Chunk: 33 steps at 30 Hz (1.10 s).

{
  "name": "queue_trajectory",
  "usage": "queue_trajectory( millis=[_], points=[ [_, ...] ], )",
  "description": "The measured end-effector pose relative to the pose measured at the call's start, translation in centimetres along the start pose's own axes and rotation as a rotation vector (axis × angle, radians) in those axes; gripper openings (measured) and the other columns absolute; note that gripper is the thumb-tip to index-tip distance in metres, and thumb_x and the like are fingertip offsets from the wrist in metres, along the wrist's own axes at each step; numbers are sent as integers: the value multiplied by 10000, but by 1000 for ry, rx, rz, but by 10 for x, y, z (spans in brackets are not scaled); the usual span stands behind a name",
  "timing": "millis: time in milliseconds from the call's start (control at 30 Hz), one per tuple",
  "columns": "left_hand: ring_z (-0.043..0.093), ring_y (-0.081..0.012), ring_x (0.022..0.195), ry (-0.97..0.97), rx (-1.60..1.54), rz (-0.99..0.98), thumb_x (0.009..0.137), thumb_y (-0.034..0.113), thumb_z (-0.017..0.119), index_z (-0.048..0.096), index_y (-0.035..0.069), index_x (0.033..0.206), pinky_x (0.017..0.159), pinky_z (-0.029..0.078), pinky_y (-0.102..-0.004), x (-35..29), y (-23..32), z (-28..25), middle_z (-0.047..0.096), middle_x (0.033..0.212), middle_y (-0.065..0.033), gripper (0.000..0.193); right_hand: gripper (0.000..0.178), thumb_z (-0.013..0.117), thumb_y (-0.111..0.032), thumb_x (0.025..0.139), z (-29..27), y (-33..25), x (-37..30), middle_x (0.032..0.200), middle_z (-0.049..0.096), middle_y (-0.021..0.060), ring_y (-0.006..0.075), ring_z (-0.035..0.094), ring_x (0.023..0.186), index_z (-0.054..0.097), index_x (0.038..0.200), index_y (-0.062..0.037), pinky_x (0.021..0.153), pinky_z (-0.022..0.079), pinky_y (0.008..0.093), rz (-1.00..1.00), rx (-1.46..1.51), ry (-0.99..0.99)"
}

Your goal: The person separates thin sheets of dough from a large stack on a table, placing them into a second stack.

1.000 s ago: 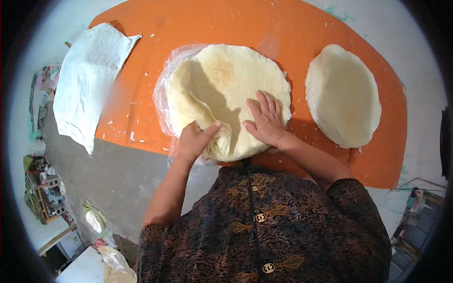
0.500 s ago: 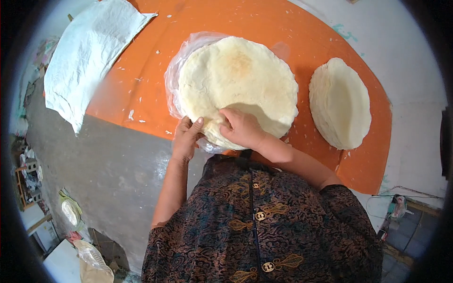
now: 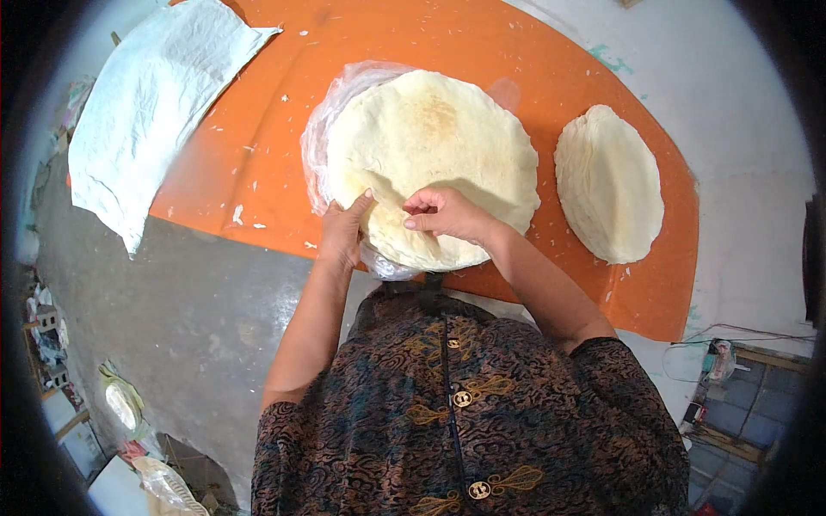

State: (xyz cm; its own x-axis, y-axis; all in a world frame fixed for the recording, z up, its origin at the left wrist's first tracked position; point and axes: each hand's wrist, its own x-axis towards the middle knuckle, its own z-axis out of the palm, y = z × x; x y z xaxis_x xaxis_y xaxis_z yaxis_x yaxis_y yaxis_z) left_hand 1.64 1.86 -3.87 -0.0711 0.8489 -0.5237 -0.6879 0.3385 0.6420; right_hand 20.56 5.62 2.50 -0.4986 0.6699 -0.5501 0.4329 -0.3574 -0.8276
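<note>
A tall stack of large, round, pale flatbreads (image 3: 456,129) lies in front of me, its top one browned in a spot near the far edge. Thin clear plastic (image 3: 320,142) sticks out from under its left side. At the near left rim my left hand (image 3: 344,230) is closed on the flatbread's edge, thumb on top; its other fingers are mostly hidden. My right hand (image 3: 449,215) is over the near part of the top flatbread, fingertips pinched together. Whether anything is between those fingertips cannot be made out.
A second flatbread stack (image 3: 609,185) stands to the right on the orange table cover (image 3: 258,163), which is dotted with white scraps. White cloth (image 3: 163,112) hangs over the table's left edge. Grey floor (image 3: 206,318) lies at the left, with a wrapped bundle (image 3: 122,404) farther off.
My right hand has lifted slightly off the flatbread's near edge, fingers now pinched above it. My left thumb has moved a little farther onto the top flatbread. The view has shifted slightly.
</note>
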Motion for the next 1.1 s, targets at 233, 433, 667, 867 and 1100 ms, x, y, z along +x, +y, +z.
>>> queue_trajectory(
  millis=[233,433,667,867,1100],
  points=[
    [592,-234,1012,-23,31,-15,811,191,731,456,9,1214,858,506,-365,3,-6,-12,601,1115,-133,521,345,679,-197,841,-9,-1,2,938,613,20,95,560,825,592,1125,-20,699,473,249,16,-119,-79],
    [564,-246,1084,0,95,-10,815,266,726,448,40,1274,926,476,-381,-6,1,1,571,1195,-126,582,192,594,-192,849,34,-9,22,828,621,104,226,584,704,595,923,-14,652,489,368,-168,-881,385],
    [575,-252,1055,47,55,-14,803,168,729,467,-12,1210,889,487,-378,-7,11,18,572,1173,-161,516,214,573,-200,911,-24,23,48,915,639,73,158,584,814,628,1038,-37,736,484,328,-174,-32,352],
    [648,-232,869,190,133,40,801,35,670,538,-54,1098,761,544,-331,12,-7,2,643,1004,-153,337,321,622,-256,853,-110,1,-11,1075,632,111,236,570,1036,605,1071,-21,890,453,348,-186,856,524],
    [644,-238,897,125,102,36,825,50,631,565,-69,1054,786,538,-351,1,1,5,642,1026,-156,266,253,620,-201,856,-178,-68,-91,991,638,91,208,590,944,610,1039,-27,832,472,338,-742,766,483]
  ],
)
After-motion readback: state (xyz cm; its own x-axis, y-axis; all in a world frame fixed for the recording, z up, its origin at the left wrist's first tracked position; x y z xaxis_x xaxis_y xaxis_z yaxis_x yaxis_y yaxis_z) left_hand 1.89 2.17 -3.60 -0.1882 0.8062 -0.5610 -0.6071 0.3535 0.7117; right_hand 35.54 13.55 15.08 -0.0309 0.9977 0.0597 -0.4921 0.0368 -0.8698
